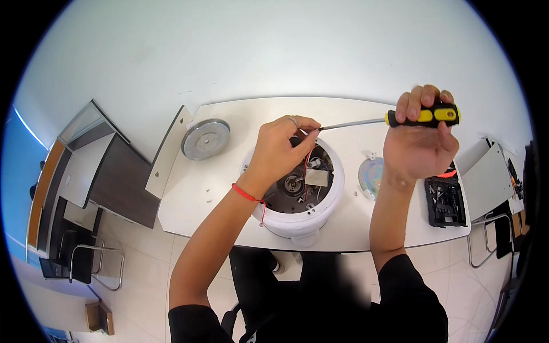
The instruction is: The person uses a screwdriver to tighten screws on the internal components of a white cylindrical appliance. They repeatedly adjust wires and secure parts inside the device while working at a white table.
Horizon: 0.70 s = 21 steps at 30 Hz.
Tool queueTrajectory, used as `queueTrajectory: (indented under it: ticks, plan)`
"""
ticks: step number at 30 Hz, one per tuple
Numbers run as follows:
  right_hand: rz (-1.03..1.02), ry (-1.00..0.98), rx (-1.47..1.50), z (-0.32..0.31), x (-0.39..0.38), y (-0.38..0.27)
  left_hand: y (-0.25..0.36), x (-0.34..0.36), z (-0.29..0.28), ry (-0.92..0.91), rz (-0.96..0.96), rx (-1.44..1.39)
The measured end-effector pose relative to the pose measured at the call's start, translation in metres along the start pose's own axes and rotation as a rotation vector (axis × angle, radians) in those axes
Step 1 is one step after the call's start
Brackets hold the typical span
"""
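Note:
My right hand (420, 134) is wrapped around the yellow and black handle of a screwdriver (354, 123), raised over the right side of the table. Its long metal shaft points left, nearly level. At the tip, my left hand (286, 143) pinches with thumb and fingers; whether a small part is held there too is hidden. Beneath that hand stands a round white appliance housing (334, 197), its top uncovered. Inside show wires, a metal plate (317, 178) and a round central fitting (293, 184). My left hand covers part of the opening.
A round metal disc (206, 139) lies on the white table (189, 183) at the left. Right of the housing is a shiny disc (372, 176). A black tool case (445, 200) with bits sits at the right edge. Small loose pieces (209, 200) lie left of the housing.

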State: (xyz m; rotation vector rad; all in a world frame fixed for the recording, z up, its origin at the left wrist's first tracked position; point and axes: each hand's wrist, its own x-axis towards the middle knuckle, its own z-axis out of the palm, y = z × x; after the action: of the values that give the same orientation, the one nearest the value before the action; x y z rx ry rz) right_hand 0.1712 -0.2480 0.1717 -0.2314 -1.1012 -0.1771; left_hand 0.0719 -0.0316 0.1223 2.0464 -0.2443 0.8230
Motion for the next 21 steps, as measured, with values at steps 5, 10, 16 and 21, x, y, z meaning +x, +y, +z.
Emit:
queueTrajectory:
  ticks: [5,10,16,21]
  plan:
    - [0.012,-0.021,-0.11,-0.01,0.003,0.011,-0.004,0.002,0.001,-0.043,-0.047,0.006]
    - [0.029,-0.019,-0.166,-0.012,0.003,0.015,-0.009,0.002,0.001,-0.08,-0.061,0.039]
    - [0.022,0.023,-0.181,-0.013,0.005,0.02,-0.012,0.002,0.001,-0.071,-0.053,0.149]
    - [0.02,0.031,-0.214,-0.011,0.008,0.023,-0.015,0.001,-0.001,-0.035,-0.015,0.252]
